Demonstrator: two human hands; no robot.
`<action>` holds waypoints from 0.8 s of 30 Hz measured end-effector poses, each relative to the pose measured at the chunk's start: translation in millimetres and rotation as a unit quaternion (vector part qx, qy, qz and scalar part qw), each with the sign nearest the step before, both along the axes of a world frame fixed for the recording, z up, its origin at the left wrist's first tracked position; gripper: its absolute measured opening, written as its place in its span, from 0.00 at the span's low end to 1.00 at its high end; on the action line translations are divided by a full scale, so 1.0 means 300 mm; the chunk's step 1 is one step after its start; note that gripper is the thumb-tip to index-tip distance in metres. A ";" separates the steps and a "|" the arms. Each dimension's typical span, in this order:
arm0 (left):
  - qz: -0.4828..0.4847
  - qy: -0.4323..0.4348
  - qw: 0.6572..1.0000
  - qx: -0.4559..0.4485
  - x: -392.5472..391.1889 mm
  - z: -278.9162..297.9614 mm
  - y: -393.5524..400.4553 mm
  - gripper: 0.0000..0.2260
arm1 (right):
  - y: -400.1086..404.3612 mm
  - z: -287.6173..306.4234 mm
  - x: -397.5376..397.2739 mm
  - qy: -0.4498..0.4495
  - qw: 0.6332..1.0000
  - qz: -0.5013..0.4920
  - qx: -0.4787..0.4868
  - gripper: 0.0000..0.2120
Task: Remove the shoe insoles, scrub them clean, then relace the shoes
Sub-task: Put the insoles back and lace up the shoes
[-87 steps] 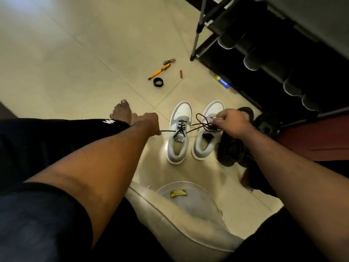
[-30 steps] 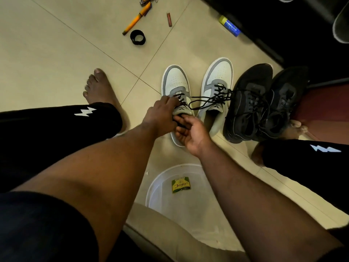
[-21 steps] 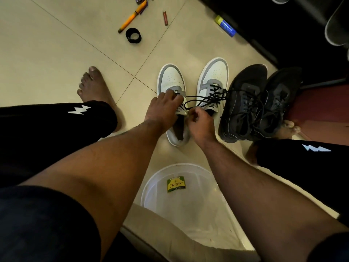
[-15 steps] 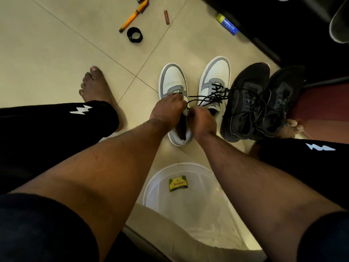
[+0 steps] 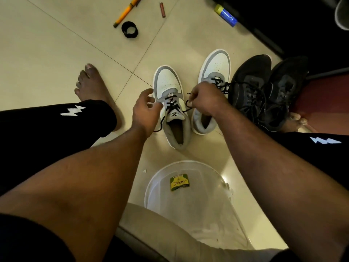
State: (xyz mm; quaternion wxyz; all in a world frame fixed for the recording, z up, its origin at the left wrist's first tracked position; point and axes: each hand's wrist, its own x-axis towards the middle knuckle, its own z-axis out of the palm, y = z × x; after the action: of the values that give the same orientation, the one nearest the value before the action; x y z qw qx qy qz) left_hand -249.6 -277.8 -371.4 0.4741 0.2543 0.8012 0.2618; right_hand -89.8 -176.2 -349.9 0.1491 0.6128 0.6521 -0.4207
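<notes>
Now lace [image 5: 187,104] pinched in right hand [image 5: 205,100]

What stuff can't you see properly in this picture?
- Head view: whether an insole lies inside the left white shoe; its opening is dark.
- The right white shoe: its laces and tongue are partly behind the right hand.
- The orange tool is cut off by the top edge.
- The label in the clear tub: small print too tiny to read.
</notes>
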 end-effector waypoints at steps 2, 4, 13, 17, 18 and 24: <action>0.075 0.013 0.997 -0.019 -0.007 -0.034 0.032 0.14 | 0.038 0.000 -0.011 0.060 0.997 -0.005 0.053 0.08; -0.001 0.026 0.999 -0.040 -0.009 -0.065 0.060 0.09 | 0.043 -0.020 -0.033 0.099 0.993 0.042 0.053 0.08; -0.185 0.076 0.979 -0.050 -0.001 -0.102 0.098 0.10 | 0.028 -0.126 -0.062 0.059 0.948 0.301 0.082 0.10; -0.328 0.155 0.931 -0.045 0.002 -0.102 0.117 0.10 | 0.029 -0.125 -0.071 0.050 0.929 0.355 0.094 0.09; -0.348 0.159 0.922 -0.050 0.006 -0.104 0.118 0.10 | 0.027 -0.126 -0.070 0.053 0.929 0.354 0.092 0.09; -0.266 0.076 0.960 -0.042 0.017 -0.121 0.110 0.12 | -0.003 -0.149 -0.036 0.099 0.971 0.212 0.056 0.05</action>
State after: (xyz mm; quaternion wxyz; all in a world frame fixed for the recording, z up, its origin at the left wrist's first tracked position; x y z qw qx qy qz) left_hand -244.5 -245.0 -407.6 0.4743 0.4574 0.7487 0.0722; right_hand -100.7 -177.0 -394.7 0.1353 0.4232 0.8012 -0.4009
